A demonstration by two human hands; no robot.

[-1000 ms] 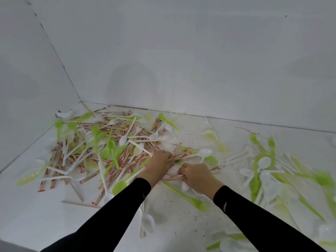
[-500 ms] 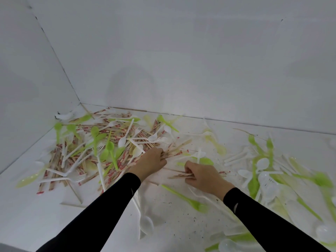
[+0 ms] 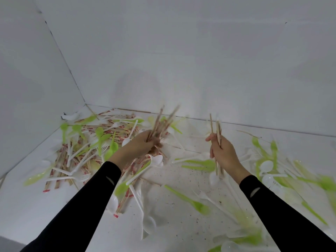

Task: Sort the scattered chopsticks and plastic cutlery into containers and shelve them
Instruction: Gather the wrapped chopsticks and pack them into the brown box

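The left hand was curled tight round a thick bundle of chopsticks. It held them upright, fanning out at the top and blurred by motion. Gripping them low looked like a way to draw the loose ends together. The right hand pinched a smaller clutch of sticks between thumb and curled fingers. These stood roughly vertical, with their lower ends poking out beneath the hand. Both hands were raised above the worktop and well apart. This suggested the chopsticks were being pulled out of the mix first, one kind at a time, probably to be joined into one bundle.

In the left of the frame lay the main heap, where sleeved chopsticks were tangled with green spoons and white forks. A green spoon and a white spoon lay loose at lower centre. Along the right edge spread a second scatter of green and white cutlery, much of it blurred. White walls filled the upper frame. No container or shelf was in view.

The paper sleeves carried red print, too small and smeared to read. Each black sleeve bore a small pale mark near the cuff, with no legible letters.
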